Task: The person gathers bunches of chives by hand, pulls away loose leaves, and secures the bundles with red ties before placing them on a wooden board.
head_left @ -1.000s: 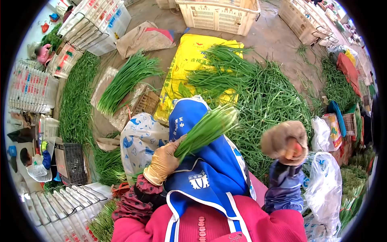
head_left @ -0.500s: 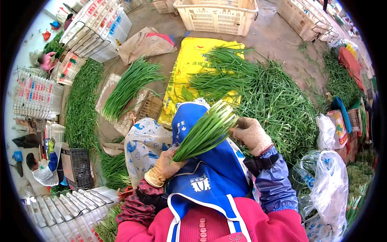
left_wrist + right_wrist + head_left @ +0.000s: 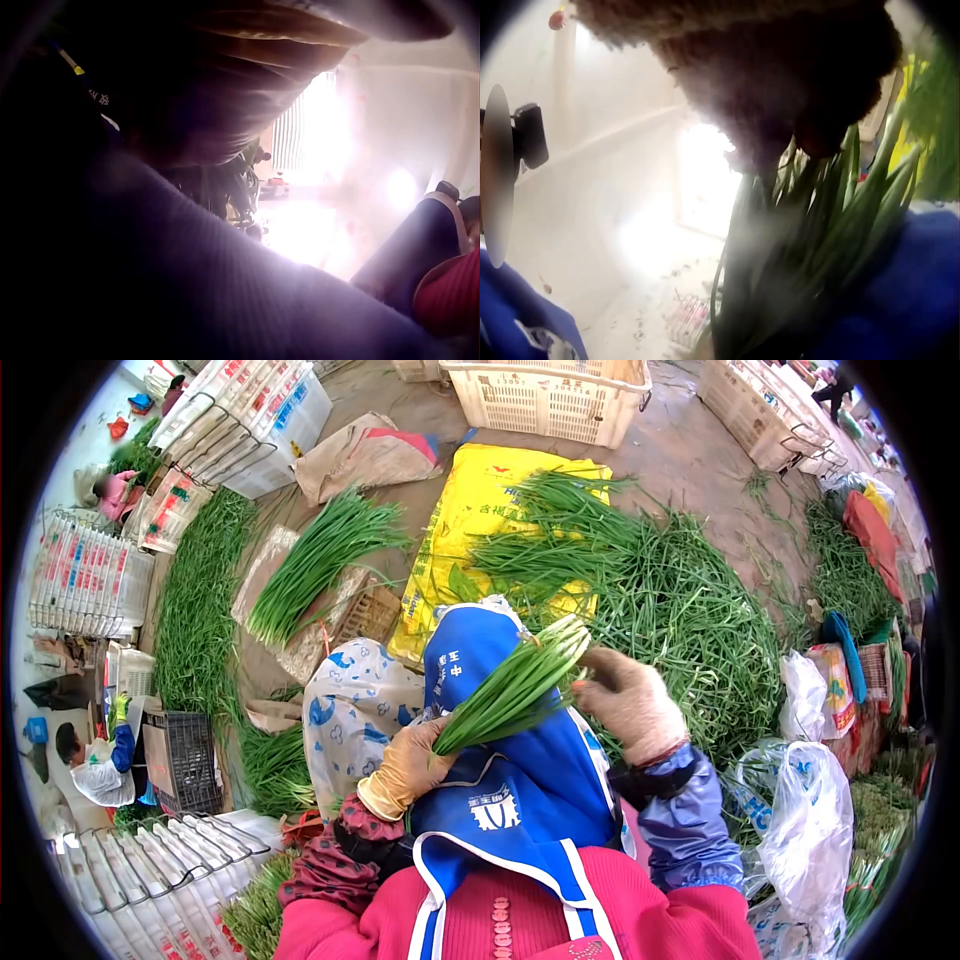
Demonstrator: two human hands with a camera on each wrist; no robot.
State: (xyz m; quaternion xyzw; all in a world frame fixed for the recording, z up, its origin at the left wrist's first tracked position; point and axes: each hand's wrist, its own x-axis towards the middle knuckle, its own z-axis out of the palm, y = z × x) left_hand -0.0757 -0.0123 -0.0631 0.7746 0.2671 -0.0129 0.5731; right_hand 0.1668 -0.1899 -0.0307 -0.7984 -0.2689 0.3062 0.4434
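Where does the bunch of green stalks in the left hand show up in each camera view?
Head: near the centre, the bunch held in the left hand.
Left wrist: unclear; the dim leaves near the middle may be it.
Right wrist: lower middle, below the right hand.
Shared landmark: the blue apron, beneath the bunch in head, bottom right in right wrist.

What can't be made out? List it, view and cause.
Head: part of the bunch, covered by the left hand.
Head: far side of the top middle crate, cut by the edge.
Left wrist: left hand's detail, shadowed.
Right wrist: whether right hand touches bunch, too dark.
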